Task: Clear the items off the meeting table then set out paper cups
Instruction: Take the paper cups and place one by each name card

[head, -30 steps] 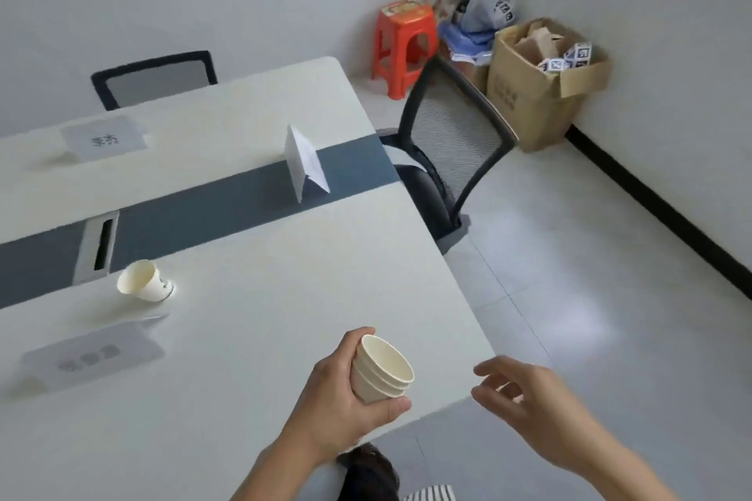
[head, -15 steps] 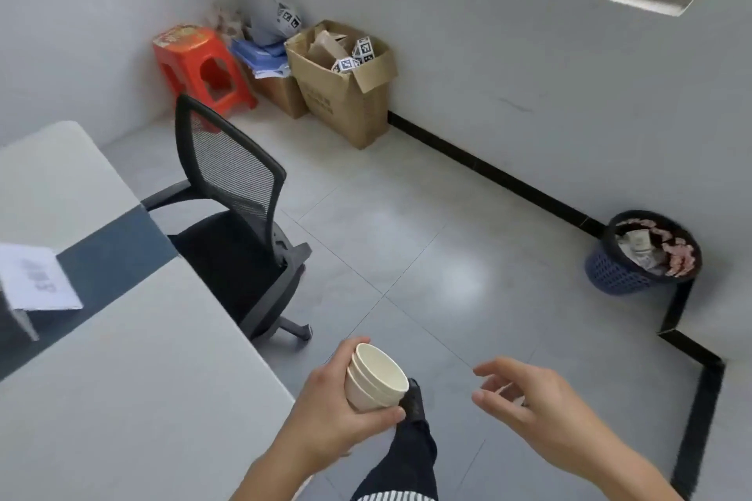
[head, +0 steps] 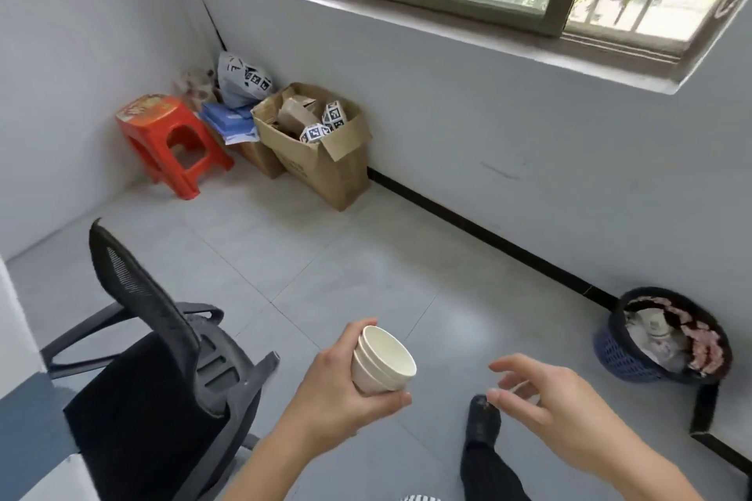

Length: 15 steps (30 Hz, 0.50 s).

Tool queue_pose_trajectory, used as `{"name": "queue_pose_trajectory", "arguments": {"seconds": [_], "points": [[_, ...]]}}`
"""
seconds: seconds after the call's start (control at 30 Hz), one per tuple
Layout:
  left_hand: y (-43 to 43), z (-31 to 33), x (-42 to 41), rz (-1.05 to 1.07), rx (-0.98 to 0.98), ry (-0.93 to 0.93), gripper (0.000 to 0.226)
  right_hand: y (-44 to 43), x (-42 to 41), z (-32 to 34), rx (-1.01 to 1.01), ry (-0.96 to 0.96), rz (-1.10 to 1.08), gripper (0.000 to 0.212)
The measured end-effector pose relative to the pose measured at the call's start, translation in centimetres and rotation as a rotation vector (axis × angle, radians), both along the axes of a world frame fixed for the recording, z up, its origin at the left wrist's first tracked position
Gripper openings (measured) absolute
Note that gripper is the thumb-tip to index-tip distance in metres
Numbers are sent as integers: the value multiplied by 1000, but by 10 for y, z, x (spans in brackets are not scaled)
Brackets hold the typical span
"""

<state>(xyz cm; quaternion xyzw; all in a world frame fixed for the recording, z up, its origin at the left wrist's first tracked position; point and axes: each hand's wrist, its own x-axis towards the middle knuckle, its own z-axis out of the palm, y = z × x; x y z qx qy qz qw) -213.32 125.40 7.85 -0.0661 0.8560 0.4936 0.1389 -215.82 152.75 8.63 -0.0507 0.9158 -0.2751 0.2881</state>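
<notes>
Left hand (head: 346,390): grip closed around nested cups (head: 382,362). Right hand (head: 545,407), at 3 o'clock: grip loosely open, empty.

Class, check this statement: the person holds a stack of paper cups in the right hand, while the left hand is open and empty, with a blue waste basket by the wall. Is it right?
Not quite. The head view shows the stack of paper cups in the left hand; the right hand is open and empty. The blue waste basket does stand by the wall.

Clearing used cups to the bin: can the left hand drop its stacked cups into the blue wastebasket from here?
Probably not yet. The left hand holds the stacked cups well short of the wastebasket, with open floor between.
</notes>
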Motion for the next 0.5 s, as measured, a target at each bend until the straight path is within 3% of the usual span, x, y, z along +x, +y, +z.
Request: {"name": "queue_pose_trajectory", "arguments": {"seconds": [0.3, 0.5], "points": [[23, -8, -152, 198, -1, -33, 78, -7, -240, -13, 51, 17, 264, 43], [-27, -9, -196, 568, 12, -38, 81, -84, -363, 1, 1, 37, 511, 36]]}}
